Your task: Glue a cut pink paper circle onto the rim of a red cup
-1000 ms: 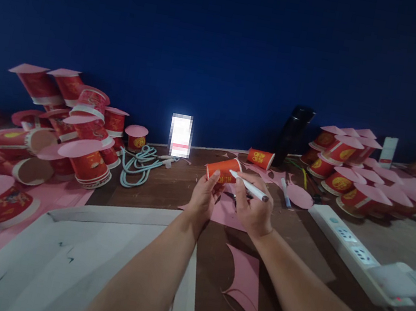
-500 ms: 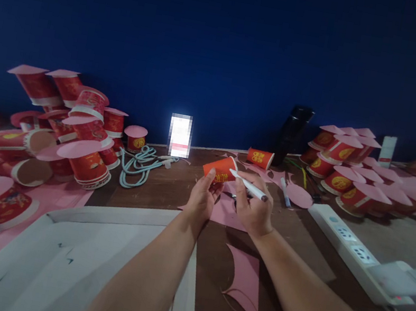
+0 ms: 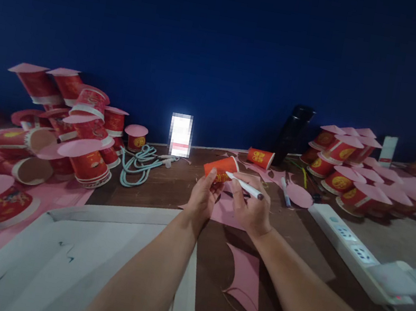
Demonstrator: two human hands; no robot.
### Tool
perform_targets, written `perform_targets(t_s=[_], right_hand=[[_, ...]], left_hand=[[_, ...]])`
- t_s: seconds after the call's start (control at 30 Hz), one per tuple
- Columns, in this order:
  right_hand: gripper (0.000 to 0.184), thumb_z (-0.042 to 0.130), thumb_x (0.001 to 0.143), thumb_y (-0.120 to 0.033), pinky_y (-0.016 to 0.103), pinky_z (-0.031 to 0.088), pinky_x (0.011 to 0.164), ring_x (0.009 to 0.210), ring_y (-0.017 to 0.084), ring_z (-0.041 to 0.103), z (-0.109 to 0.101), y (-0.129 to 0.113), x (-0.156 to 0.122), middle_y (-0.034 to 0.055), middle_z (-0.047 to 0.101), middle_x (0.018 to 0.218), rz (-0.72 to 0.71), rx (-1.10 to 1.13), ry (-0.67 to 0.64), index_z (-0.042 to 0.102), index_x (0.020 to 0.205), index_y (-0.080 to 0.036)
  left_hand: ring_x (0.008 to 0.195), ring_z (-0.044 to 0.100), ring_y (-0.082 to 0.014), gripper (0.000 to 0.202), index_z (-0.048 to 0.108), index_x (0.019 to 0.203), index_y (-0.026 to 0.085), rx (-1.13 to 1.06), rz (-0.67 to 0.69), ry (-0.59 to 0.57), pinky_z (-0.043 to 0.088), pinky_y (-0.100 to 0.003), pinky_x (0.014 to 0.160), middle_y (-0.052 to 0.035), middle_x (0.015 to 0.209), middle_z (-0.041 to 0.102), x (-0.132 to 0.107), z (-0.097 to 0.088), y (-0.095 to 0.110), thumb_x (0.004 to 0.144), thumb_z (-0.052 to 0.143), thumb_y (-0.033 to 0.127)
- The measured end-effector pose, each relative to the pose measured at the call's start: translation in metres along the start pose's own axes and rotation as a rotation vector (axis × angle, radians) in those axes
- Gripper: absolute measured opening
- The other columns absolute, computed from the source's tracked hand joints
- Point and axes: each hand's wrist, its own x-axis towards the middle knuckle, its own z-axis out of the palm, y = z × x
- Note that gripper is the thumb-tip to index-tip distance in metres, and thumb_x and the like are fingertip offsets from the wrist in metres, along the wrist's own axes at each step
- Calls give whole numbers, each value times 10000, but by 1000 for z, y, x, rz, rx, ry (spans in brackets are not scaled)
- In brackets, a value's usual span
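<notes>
Well, I see the left hand (image 3: 204, 196) holding a red cup (image 3: 222, 165), tipped sideways above the table (image 3: 162, 187). The right hand (image 3: 253, 211) pinches a white pen (image 3: 249, 188), its tip right at the cup. Another red cup (image 3: 260, 159) lies behind, and pink-topped cups (image 3: 91, 163) pile up at both sides.

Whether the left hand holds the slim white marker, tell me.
No, the right hand holds the marker, the left hand a red paper cup.
</notes>
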Motion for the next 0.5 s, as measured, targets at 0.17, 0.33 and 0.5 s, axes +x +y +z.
perform_targets(t_s=[0.17, 0.33, 0.5], right_hand=[[170, 554, 881, -228, 353, 531, 845, 940, 195, 657, 1, 1, -1, 69, 693, 980, 1, -19, -6, 611, 1040, -211], [164, 552, 883, -238, 346, 530, 841, 937, 193, 659, 1, 1, 0, 64, 692, 977, 17, -36, -9, 613, 1033, -211], [159, 540, 891, -247, 343, 528, 831, 924, 195, 656, 0, 1, 1, 69, 696, 962, 20, -66, -9, 620, 1021, -203]], left_hand=[[813, 623, -115, 276, 655, 886, 166, 0, 0, -3, 443, -292, 923, -35, 908, 685, -1, 1, 1, 685, 778, 311], [822, 627, -117, 282, 653, 876, 163, 10, 11, -21, 441, -294, 923, -40, 927, 687, 0, 0, 0, 680, 780, 320], [847, 634, -126, 306, 651, 911, 162, 19, 19, -22, 433, -307, 941, -52, 950, 690, 1, -1, -1, 684, 776, 325]])
